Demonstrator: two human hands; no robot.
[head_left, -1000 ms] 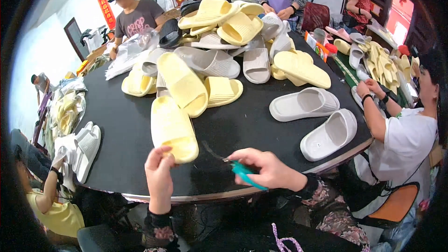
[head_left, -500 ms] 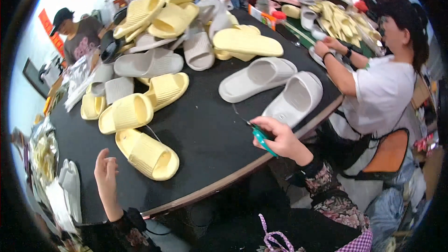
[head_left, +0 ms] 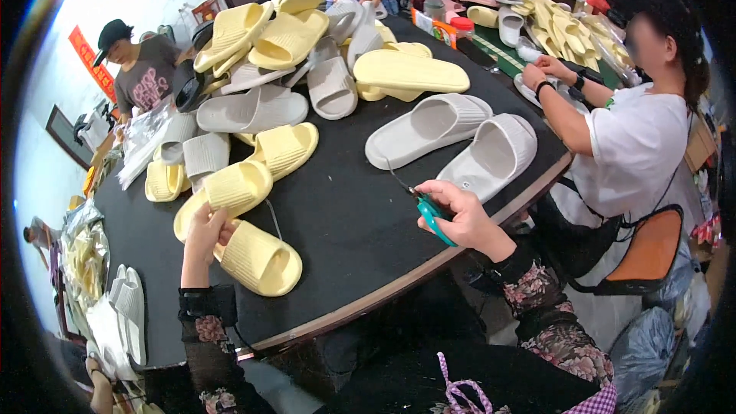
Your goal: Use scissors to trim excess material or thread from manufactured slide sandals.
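My left hand (head_left: 205, 241) is closed on the near edge of a yellow ribbed slipper (head_left: 230, 188), its fingers bent around it. Just below lies another yellow slipper (head_left: 261, 261), toward the table's front edge. A thin cord (head_left: 274, 218) curves up beside these two. In my right hand (head_left: 464, 218) is a pair of teal-handled nippers (head_left: 434, 218), with the dark tip aimed up and left. A thin dark strand (head_left: 400, 180) runs from near the tip toward a light grey slipper (head_left: 429, 130). Its matching grey slipper (head_left: 494, 157) lies just beyond my right hand.
Yellow and grey slippers (head_left: 287, 38) are heaped at the back of the black table (head_left: 337, 207). On the right, a person in a white shirt (head_left: 640, 134) sits by an orange chair (head_left: 652, 249). Others work at the far side. Grey slippers (head_left: 129, 307) and plastic bags lie at left.
My left hand has moved up and right from beside the slippers and closed on a yellow one, which has shifted slightly right. My right hand still holds the nippers in nearly the same place.
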